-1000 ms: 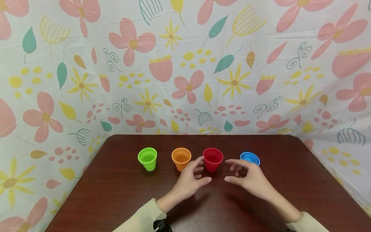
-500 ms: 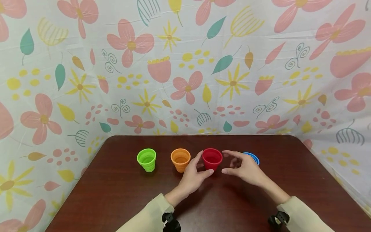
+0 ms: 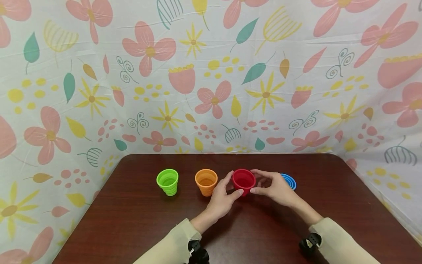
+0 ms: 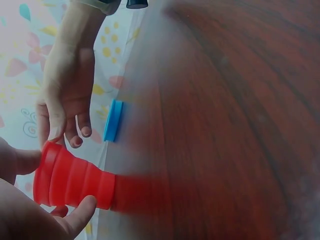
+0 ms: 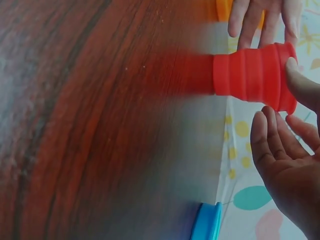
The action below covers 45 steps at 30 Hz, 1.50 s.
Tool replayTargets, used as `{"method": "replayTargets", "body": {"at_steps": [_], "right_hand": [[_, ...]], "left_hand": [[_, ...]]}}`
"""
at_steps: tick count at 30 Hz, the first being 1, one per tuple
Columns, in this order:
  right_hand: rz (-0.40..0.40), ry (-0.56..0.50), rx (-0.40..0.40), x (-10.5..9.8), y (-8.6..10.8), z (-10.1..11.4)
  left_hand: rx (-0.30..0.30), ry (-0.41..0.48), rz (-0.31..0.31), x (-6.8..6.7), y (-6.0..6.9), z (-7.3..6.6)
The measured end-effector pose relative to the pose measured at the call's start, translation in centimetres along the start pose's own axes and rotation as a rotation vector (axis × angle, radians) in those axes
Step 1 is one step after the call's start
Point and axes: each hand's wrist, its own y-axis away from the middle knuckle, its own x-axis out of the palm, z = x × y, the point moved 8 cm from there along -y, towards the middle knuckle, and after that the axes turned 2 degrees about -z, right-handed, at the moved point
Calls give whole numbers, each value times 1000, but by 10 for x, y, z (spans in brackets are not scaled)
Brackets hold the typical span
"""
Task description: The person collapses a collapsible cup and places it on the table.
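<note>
Forearms slant inward; the hands, left hand and right hand, face each other, fingers curved

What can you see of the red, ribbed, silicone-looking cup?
The red, ribbed, silicone-looking cup has a round, thickened rim and stepped rings tapering to a narrower base. It is expanded and stands upright, mouth up, on the glossy dark brown table, right of the orange, tapered, ribbed cup. The left hand and right hand hold it from either side, thumbs near the rim.
</note>
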Motion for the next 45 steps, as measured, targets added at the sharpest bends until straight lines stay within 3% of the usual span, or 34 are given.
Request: {"method": "replayTargets", "body": {"at_steps": [14, 22, 36, 45], "right_hand": [[49, -71, -6, -8, 6, -3], [49, -60, -12, -9, 4, -7], [114, -54, -59, -8, -2, -9], [137, -46, -43, -9, -4, -7]], "left_hand": [[-26, -30, 35, 6, -6, 4], [-45, 1, 85, 8, -12, 10], [-1, 60, 121, 11, -19, 12], [8, 67, 122, 12, -21, 11]]}}
